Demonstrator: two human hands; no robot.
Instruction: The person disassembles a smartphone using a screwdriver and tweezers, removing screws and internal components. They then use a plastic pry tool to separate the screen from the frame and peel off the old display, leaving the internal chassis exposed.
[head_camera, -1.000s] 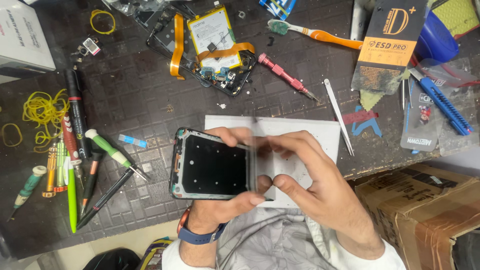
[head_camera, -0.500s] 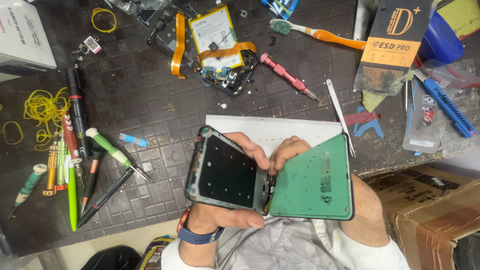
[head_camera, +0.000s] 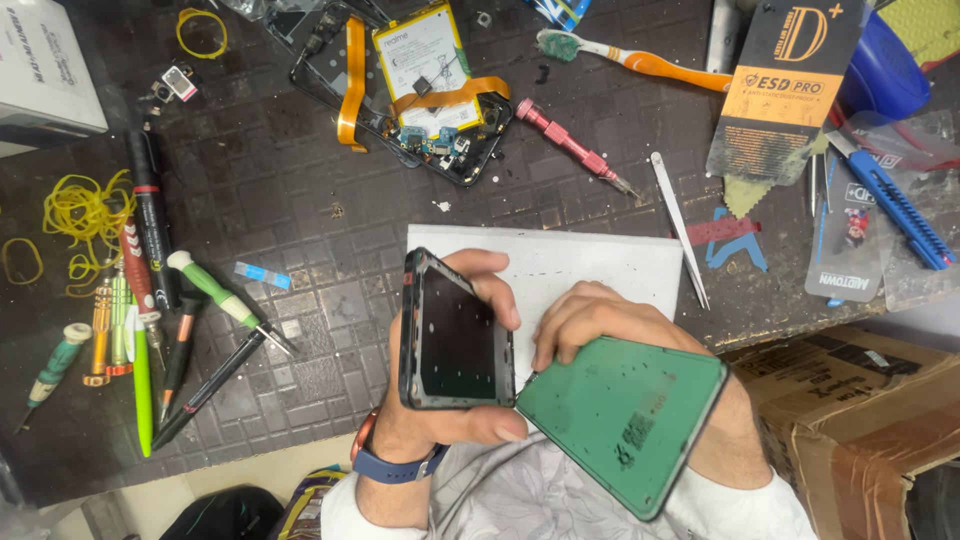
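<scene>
We see the phone frame (head_camera: 455, 335) held upright above the white sheet (head_camera: 600, 265) at the near edge of the dark mat (head_camera: 300, 230), its black inner face toward us, with the green back cover (head_camera: 625, 415) swung away to its right and meeting it only at the lower corner. Our left hand (head_camera: 440, 400) wraps the frame, fingers over the top edge and thumb under the bottom rim; our right hand (head_camera: 590, 325) is closed on the cover, fingers curled along its upper edge. We judge both parts light, thin, stiff and easily cracked or bent, the glossy cover slippery, so the rims are the place to grip. Beyond lie tweezers (head_camera: 680, 228), a red screwdriver (head_camera: 575, 145) and 1 opened phone (head_camera: 420, 90).
</scene>
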